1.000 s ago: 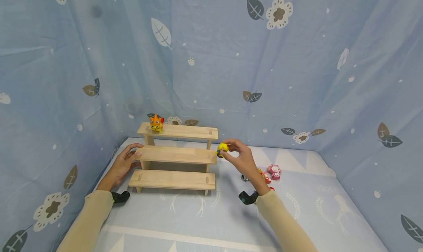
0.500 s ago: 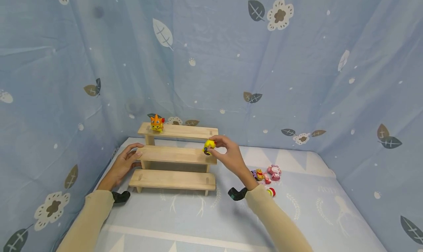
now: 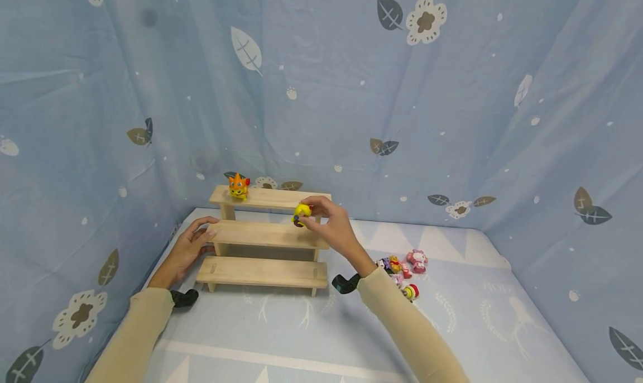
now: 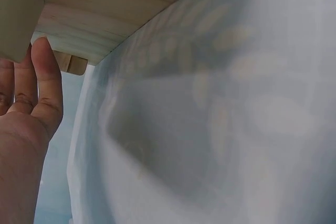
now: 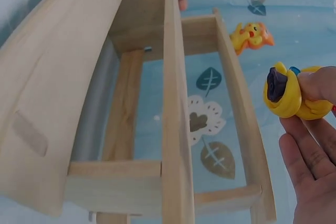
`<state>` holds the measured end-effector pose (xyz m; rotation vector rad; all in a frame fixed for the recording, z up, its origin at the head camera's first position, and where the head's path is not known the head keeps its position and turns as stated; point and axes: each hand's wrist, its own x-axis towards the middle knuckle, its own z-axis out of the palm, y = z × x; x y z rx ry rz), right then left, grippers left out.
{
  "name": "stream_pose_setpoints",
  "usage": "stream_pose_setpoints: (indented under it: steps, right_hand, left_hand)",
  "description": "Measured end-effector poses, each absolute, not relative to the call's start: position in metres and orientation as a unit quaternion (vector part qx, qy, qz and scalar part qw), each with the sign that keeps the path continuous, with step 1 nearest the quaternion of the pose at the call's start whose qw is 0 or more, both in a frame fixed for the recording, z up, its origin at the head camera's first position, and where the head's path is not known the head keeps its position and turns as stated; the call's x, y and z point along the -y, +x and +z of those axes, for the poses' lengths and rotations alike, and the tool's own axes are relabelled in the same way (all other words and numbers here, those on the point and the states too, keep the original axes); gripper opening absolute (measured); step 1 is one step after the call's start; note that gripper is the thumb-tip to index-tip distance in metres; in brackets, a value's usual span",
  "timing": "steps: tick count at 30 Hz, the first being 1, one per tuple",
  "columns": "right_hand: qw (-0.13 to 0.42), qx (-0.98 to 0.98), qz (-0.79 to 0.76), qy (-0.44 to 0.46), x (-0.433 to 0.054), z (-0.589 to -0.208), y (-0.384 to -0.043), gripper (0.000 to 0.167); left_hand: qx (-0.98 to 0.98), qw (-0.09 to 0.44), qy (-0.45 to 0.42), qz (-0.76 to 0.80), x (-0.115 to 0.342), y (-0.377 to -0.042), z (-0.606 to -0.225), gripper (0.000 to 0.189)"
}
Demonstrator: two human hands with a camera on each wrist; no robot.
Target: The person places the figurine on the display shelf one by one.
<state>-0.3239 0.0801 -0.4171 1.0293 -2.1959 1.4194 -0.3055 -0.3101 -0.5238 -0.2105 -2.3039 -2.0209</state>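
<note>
A three-tier wooden display shelf (image 3: 271, 235) stands at left on the covered surface. My left hand (image 3: 190, 248) grips the left end of its middle tier, thumb on top; in the left wrist view its fingers (image 4: 47, 77) reach up against the wood. My right hand (image 3: 331, 226) pinches a small yellow toy figurine (image 3: 302, 212) above the middle tier's right part, just in front of the top tier. In the right wrist view the yellow figurine (image 5: 286, 90) shows a dark patch, held between thumb and fingers. An orange-and-yellow figurine (image 3: 238, 186) sits on the top tier's left end.
Several small figurines lie grouped at right, among them a pink one (image 3: 417, 261), an orange-yellow one (image 3: 394, 264) and a red-and-yellow one (image 3: 410, 292). A blue patterned curtain (image 3: 321, 92) surrounds the back and sides. Black wrist mounts (image 3: 345, 283) jut from both wrists.
My right hand has moved left and slightly up with the yellow figurine, from beside the shelf's right end to over the middle tier. The left hand stays on the shelf.
</note>
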Motion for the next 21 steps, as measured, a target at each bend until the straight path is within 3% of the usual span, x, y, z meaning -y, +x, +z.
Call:
stream_pose_setpoints:
  steps: [21]
  right_hand:
    - [0.153, 0.762, 0.51, 0.368, -0.031, -0.404, -0.343, 0.034]
  left_hand:
    - [0.743, 0.038, -0.076, -0.664, 0.308, -0.304, -0.522, 0.05]
